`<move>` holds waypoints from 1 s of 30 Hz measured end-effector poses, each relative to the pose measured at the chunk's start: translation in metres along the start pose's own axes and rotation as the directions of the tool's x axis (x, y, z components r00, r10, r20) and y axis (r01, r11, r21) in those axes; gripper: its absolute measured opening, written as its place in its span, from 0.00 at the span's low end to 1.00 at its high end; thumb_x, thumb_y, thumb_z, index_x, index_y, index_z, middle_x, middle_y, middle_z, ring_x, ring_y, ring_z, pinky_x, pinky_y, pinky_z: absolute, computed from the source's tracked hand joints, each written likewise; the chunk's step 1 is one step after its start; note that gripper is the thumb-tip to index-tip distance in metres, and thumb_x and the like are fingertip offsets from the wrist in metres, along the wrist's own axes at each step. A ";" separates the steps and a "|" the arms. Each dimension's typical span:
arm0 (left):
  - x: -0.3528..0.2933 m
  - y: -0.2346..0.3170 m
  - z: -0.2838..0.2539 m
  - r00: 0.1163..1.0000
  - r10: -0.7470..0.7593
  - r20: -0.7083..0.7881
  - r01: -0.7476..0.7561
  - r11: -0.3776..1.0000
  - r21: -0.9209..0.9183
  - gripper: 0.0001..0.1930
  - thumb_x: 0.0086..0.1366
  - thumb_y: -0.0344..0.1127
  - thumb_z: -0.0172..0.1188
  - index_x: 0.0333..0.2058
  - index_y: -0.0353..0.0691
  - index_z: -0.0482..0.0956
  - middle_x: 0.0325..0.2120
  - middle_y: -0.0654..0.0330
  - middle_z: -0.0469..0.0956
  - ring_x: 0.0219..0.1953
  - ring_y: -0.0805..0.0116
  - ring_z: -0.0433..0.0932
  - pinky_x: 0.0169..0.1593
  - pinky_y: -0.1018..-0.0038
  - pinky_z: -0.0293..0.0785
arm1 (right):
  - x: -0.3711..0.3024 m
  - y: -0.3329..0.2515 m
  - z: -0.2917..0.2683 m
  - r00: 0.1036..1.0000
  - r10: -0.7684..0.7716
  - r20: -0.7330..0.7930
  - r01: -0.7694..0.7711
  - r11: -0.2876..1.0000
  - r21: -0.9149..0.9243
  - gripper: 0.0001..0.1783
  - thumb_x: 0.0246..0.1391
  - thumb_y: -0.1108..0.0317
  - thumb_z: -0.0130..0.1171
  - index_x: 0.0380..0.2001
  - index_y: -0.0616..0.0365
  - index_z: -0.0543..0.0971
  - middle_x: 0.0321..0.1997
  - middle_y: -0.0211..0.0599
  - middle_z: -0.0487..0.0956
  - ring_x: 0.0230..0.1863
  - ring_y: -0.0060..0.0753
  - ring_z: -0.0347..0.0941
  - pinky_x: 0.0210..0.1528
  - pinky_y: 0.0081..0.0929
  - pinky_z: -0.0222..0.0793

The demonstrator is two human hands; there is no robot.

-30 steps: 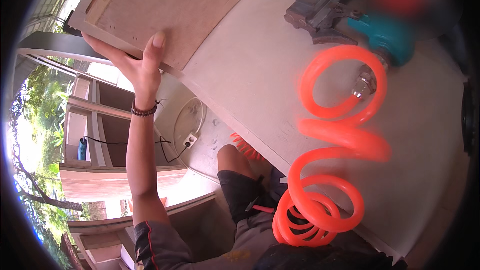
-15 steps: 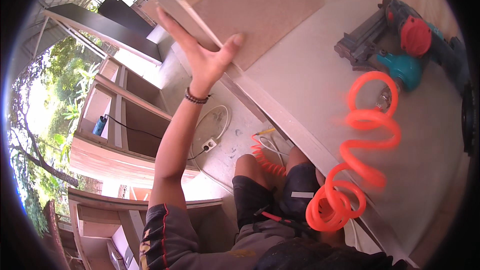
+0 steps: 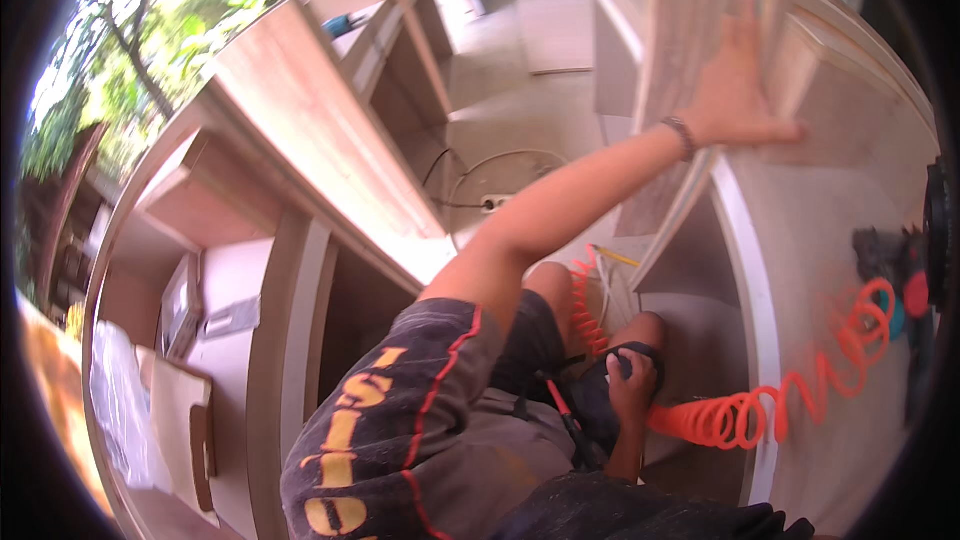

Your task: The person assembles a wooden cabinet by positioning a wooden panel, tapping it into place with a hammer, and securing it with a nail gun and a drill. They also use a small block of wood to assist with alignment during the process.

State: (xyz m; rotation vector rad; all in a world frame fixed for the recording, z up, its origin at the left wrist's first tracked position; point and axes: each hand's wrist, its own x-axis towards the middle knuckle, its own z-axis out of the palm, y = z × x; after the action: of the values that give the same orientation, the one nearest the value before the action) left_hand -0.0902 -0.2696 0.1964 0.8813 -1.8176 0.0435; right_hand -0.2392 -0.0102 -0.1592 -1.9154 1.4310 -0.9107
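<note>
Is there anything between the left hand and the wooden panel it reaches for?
Nothing visible. The left hand lies flat on the wooden panel, palm against its surface. The orange coiled hose and the nail gun are lower down, away from that hand.

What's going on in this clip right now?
A person in a woodworking area has their left hand pressed flat against a wooden panel that stands on edge by a pale worktable. The right hand rests low by the knee on a dark tool with an orange coiled air hose running from it. A nail gun lies on the table. Unfinished cabinet frames stand alongside.
</note>
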 end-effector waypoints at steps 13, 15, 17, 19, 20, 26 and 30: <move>-0.069 -0.005 -0.047 0.956 -0.056 -0.289 0.063 0.998 0.018 0.72 0.38 0.54 0.77 0.73 0.30 0.39 0.57 0.29 0.58 0.56 0.33 0.67 0.60 0.52 0.70 | -0.064 -0.046 -0.018 0.677 0.104 0.728 0.029 0.985 -0.167 0.27 0.53 0.50 0.69 0.51 0.57 0.81 0.42 0.48 0.82 0.42 0.49 0.82 0.49 0.42 0.76; -0.115 0.015 -0.092 0.947 -0.138 -0.289 0.137 0.990 -0.023 0.61 0.43 0.52 0.75 0.70 0.31 0.50 0.55 0.34 0.62 0.53 0.39 0.71 0.57 0.55 0.72 | -0.054 -0.041 -0.016 0.644 0.106 0.758 0.050 0.982 -0.180 0.27 0.52 0.54 0.70 0.52 0.57 0.80 0.39 0.48 0.83 0.40 0.50 0.82 0.48 0.41 0.76; -0.165 0.039 -0.139 0.926 -0.231 -0.298 0.232 0.972 -0.034 0.50 0.49 0.48 0.73 0.67 0.33 0.60 0.51 0.41 0.68 0.49 0.46 0.76 0.53 0.58 0.75 | -0.046 -0.038 -0.016 0.580 0.153 0.800 0.017 0.980 -0.200 0.28 0.51 0.57 0.70 0.54 0.56 0.79 0.35 0.47 0.83 0.38 0.50 0.82 0.48 0.40 0.76; -0.215 0.065 -0.184 0.887 -0.325 -0.328 0.341 0.940 -0.009 0.38 0.54 0.43 0.70 0.62 0.37 0.70 0.45 0.48 0.74 0.43 0.55 0.81 0.48 0.63 0.78 | -0.037 -0.040 -0.015 0.530 0.178 0.829 -0.011 0.979 -0.203 0.26 0.52 0.60 0.69 0.53 0.56 0.79 0.32 0.43 0.83 0.36 0.47 0.82 0.46 0.38 0.76; -0.236 0.074 -0.204 0.874 -0.346 -0.341 0.393 0.916 0.079 0.34 0.57 0.40 0.70 0.62 0.38 0.72 0.43 0.51 0.75 0.43 0.59 0.80 0.48 0.65 0.78 | -0.033 -0.041 -0.013 0.509 0.187 0.840 -0.036 0.980 -0.197 0.25 0.52 0.62 0.69 0.53 0.56 0.79 0.30 0.41 0.83 0.35 0.45 0.82 0.45 0.37 0.76; -0.271 0.186 -0.281 0.837 -0.184 -0.516 0.506 0.621 0.599 0.16 0.57 0.25 0.70 0.46 0.38 0.86 0.38 0.55 0.84 0.36 0.66 0.85 0.40 0.70 0.82 | 0.002 0.047 0.048 0.822 -0.052 0.567 -0.199 0.908 0.370 0.17 0.57 0.71 0.65 0.48 0.65 0.79 0.36 0.35 0.82 0.34 0.30 0.79 0.40 0.29 0.76; -0.267 0.308 -0.291 0.880 0.282 -0.381 0.399 -0.006 0.917 0.13 0.65 0.39 0.67 0.38 0.32 0.85 0.33 0.52 0.85 0.33 0.58 0.83 0.37 0.68 0.78 | 0.024 0.033 0.119 0.835 -0.022 0.550 -0.142 0.957 0.254 0.13 0.63 0.66 0.60 0.43 0.67 0.81 0.41 0.46 0.84 0.44 0.38 0.81 0.50 0.34 0.74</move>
State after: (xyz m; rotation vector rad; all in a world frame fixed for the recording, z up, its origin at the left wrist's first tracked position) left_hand 0.0051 0.2213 0.2153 1.7478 -0.9352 1.6579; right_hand -0.1591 -0.0367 -0.2522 -1.7085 0.9485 -0.4417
